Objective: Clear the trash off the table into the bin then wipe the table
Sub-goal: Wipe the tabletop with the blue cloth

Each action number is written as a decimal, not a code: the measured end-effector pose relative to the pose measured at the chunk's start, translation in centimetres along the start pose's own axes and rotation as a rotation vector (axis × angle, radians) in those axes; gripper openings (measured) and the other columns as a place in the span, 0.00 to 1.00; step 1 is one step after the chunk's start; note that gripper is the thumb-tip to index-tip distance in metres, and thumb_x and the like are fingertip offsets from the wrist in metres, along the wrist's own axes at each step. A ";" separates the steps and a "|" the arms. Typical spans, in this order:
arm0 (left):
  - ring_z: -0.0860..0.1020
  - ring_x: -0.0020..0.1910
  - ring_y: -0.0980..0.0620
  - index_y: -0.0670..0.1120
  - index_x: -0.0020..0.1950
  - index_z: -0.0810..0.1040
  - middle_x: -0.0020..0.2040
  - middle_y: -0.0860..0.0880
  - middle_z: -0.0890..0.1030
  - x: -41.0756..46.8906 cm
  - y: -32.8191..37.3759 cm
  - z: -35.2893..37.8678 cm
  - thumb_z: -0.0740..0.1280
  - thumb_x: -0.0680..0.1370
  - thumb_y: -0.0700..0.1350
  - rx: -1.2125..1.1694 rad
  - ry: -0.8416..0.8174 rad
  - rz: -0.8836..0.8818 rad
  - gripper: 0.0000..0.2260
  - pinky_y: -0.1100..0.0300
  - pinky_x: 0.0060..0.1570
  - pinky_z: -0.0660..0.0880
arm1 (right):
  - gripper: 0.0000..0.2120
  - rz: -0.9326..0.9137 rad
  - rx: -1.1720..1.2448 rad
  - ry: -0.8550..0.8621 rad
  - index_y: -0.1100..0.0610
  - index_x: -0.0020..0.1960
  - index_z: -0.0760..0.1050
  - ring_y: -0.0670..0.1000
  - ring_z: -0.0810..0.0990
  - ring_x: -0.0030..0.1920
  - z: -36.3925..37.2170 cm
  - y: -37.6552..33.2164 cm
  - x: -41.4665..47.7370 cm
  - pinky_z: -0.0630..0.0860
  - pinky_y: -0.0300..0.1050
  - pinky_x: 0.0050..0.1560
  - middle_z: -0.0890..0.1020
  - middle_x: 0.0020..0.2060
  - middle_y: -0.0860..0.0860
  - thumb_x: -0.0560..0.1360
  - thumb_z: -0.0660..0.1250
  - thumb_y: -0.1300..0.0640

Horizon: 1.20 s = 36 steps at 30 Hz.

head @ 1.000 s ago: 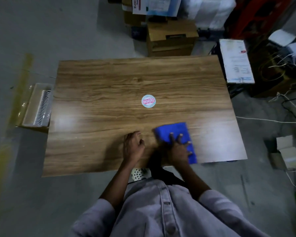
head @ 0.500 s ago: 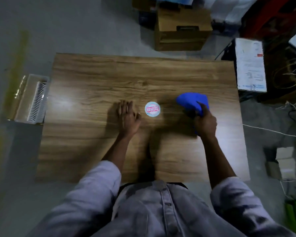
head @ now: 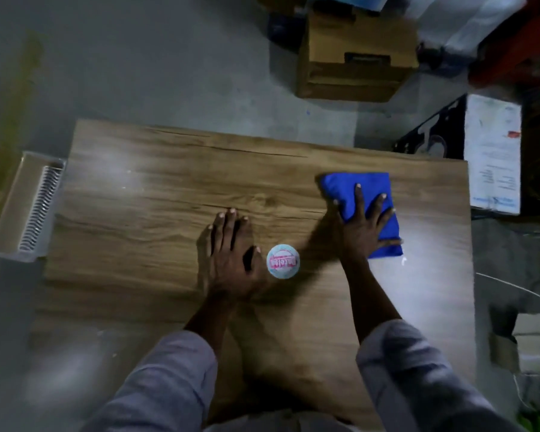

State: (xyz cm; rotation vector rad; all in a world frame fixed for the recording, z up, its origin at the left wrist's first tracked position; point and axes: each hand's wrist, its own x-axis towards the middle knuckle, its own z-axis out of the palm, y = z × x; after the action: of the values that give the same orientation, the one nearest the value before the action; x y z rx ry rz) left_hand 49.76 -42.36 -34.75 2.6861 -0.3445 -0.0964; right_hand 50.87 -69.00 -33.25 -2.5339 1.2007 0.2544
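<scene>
- The folded bright-blue cleaning cloth lies flat on the right half of the wood-grain tabletop, nearer the far edge than the near one.
- The right hand presses down on the cloth with the palm flat and the fingers straight and spread. It grips nothing, and the thumb lies along the cloth's near edge.
- The left hand rests palm-down on the bare wood near the middle of the table, fingers straight and close together, holding nothing.
- A small round white disc with pink lettering sits on the table just beside the left thumb, between the two hands. Whether they touch cannot be told.
- Pale grey shirt sleeves cover both forearms.
- A clear plastic container with a ribbed white insert stands on the grey floor against the table's left edge.
- A brown cardboard box stands on the floor beyond the far edge.
- A white printed carton stands off the far right corner.
</scene>
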 end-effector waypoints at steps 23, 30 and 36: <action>0.54 0.82 0.45 0.46 0.78 0.68 0.82 0.44 0.59 0.4 0.0 -0.7 0.68 0.76 0.54 0.044 -0.007 -0.007 0.31 0.43 0.79 0.51 | 0.28 -0.102 0.056 0.134 0.35 0.79 0.60 0.60 0.52 0.82 1.4 -7.9 6.1 0.45 0.73 0.75 0.57 0.82 0.45 0.79 0.59 0.40; 0.55 0.81 0.43 0.45 0.77 0.69 0.80 0.43 0.62 0.3 -0.1 -0.2 0.67 0.76 0.53 0.019 0.011 -0.002 0.31 0.38 0.76 0.56 | 0.31 -1.216 -0.162 -0.023 0.39 0.78 0.64 0.59 0.55 0.81 2.9 -7.3 3.1 0.52 0.73 0.75 0.62 0.80 0.47 0.79 0.52 0.30; 0.53 0.82 0.45 0.47 0.79 0.66 0.82 0.45 0.59 0.3 0.0 -0.5 0.68 0.76 0.54 0.064 0.001 0.011 0.32 0.42 0.78 0.54 | 0.35 -0.408 0.017 0.105 0.38 0.79 0.62 0.60 0.52 0.82 1.4 -7.7 5.9 0.45 0.71 0.77 0.59 0.81 0.46 0.72 0.62 0.49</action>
State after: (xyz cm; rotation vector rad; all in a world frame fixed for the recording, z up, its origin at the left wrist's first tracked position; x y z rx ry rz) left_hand 50.08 -42.22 -34.28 2.7469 -0.3676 -0.0828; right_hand 60.52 -68.18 -34.64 -2.7302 0.6879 0.0131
